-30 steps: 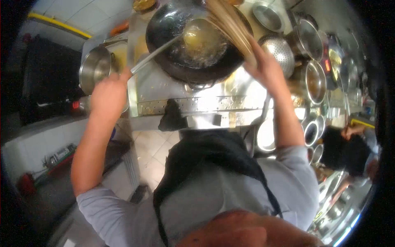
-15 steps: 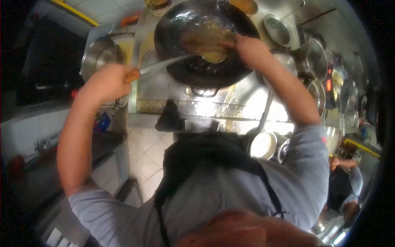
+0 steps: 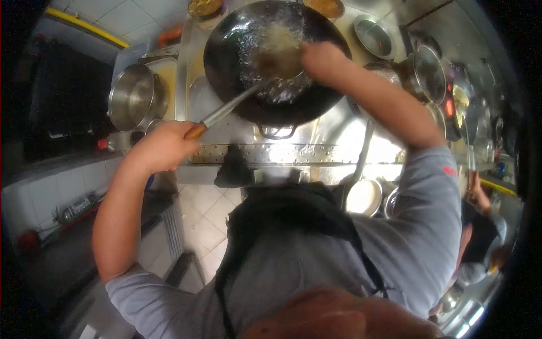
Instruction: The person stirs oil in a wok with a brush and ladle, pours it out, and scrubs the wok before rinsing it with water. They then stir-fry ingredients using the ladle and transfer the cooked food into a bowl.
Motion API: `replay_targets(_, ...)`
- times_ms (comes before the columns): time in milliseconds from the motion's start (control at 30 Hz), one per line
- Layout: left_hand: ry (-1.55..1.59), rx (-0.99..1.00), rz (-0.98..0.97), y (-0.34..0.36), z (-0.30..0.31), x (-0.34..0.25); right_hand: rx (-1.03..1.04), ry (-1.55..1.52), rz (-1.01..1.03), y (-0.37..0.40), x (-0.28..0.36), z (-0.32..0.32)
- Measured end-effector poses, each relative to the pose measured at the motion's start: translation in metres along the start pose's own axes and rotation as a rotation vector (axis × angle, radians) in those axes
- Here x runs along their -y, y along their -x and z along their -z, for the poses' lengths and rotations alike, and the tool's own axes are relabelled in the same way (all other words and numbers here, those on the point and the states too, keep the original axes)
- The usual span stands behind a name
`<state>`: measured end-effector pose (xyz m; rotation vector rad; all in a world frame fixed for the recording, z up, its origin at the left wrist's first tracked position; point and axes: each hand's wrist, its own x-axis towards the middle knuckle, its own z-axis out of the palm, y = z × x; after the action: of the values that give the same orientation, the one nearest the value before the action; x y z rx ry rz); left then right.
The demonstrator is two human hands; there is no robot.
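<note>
My left hand (image 3: 169, 146) is closed round the end of a long-handled ladle (image 3: 226, 111) with a wooden grip. Its metal shaft slants up over the near left rim of a big black wok (image 3: 223, 68). The ladle's head lies inside the wok, blurred by motion. Shiny liquid (image 3: 285, 95) ripples at the wok's bottom, with a pale patch of steam or foam behind. Over the right side of the wok, my right hand (image 3: 324, 63) has its fingers bent together beside a brownish blur. What it holds I cannot tell.
A deep steel pot (image 3: 132, 97) stands left of the wok. Bowls of brownish food (image 3: 206, 7) sit behind it. On the right are a metal bowl (image 3: 372, 37), several pots and a pan with white content (image 3: 363, 198). Another person (image 3: 483, 229) is at far right.
My left hand has moved down and right with the ladle's grip. My right hand has shifted slightly left and up over the wok. The liquid now looks more stirred up.
</note>
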<state>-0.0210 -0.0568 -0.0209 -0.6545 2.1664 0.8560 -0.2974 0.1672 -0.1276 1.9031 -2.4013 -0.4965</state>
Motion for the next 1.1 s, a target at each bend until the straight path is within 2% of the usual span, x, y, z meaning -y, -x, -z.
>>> replay_targets(33,-0.033,0.01,0.015,0.003,0.0,-0.003,0.269,-0.064,-0.006,-0.002,-0.002,-0.002)
replay_targets(67,-0.067,0.016,0.025,0.003,0.001,-0.006,0.27,-0.059,-0.02,0.0,-0.011,-0.002)
replay_targets(100,-0.07,0.019,0.018,0.002,-0.005,-0.003,0.238,-0.045,-0.125,0.004,-0.02,-0.002)
replay_targets(133,-0.295,-0.17,-0.107,0.0,-0.015,0.003,0.197,-0.026,-0.222,0.005,-0.026,0.004)
replay_targets(167,-0.523,-0.355,-0.228,-0.001,-0.022,0.008,0.122,0.022,-0.237,0.016,-0.018,0.007)
replay_targets(200,-0.524,-0.355,-0.228,0.002,-0.023,0.004,0.122,0.022,-0.237,0.023,-0.01,0.002)
replay_targets(267,-0.633,-0.325,-0.045,0.006,-0.025,-0.009,0.198,-0.057,-0.124,0.04,0.001,-0.015)
replay_targets(300,-0.64,-0.335,-0.058,0.006,-0.026,-0.011,0.344,-0.016,-0.194,0.04,-0.005,-0.005)
replay_targets(367,-0.72,-0.41,-0.041,0.01,-0.032,-0.007,0.263,-0.03,-0.271,0.044,-0.021,0.008)
replay_targets(467,-0.695,-0.325,0.02,0.013,-0.02,-0.017,0.136,-0.061,-0.398,0.044,-0.01,0.022)
replay_targets(500,-0.7,-0.328,0.023,0.013,-0.015,-0.014,0.011,-0.04,-0.334,0.041,0.001,0.012)
replay_targets(533,-0.674,-0.278,-0.071,0.013,-0.008,-0.007,-0.114,-0.019,-0.27,0.039,0.009,-0.001)
replay_targets(567,-0.645,-0.225,-0.165,0.013,-0.004,-0.004,-0.111,-0.021,-0.12,0.029,0.006,-0.023)
replay_targets(600,-0.649,-0.224,-0.162,0.016,0.001,-0.01,-0.114,-0.025,-0.121,0.019,-0.007,-0.031)
replay_targets(667,-0.342,-0.019,0.039,0.022,0.016,-0.026,0.12,0.187,-0.198,0.001,-0.029,-0.041)
replay_targets(700,-0.33,-0.084,-0.073,0.01,0.015,-0.001,0.025,0.111,-0.31,-0.001,-0.024,-0.028)
replay_targets(733,-0.324,-0.09,-0.063,0.013,0.018,-0.004,0.017,0.112,-0.299,-0.002,-0.018,-0.025)
replay_targets(800,-0.257,-0.032,0.016,0.019,0.021,-0.016,-0.07,0.058,-0.089,0.002,-0.01,-0.021)
replay_targets(833,-0.256,-0.031,0.018,0.017,0.021,-0.014,0.018,0.032,0.07,0.004,-0.008,-0.017)
replay_targets(867,-0.226,-0.014,0.037,0.015,0.021,-0.01,0.02,0.028,0.068,0.001,-0.011,-0.019)
replay_targets(933,-0.187,-0.005,0.054,0.015,0.019,-0.011,0.06,0.038,-0.195,-0.012,-0.022,-0.01)
replay_targets(967,-0.257,-0.043,0.058,0.018,0.017,-0.015,0.041,0.023,-0.267,-0.012,-0.022,-0.007)
replay_targets(1033,-0.33,-0.078,0.061,0.012,0.007,-0.006,0.058,-0.013,-0.221,0.013,-0.002,0.01)
replay_targets(1067,-0.627,-0.401,-0.049,-0.003,-0.008,0.015,0.076,-0.045,-0.176,0.02,0.002,0.014)
replay_targets(1100,-0.913,-0.725,-0.162,-0.005,-0.017,0.015,0.2,-0.094,-0.093,0.024,-0.001,0.006)
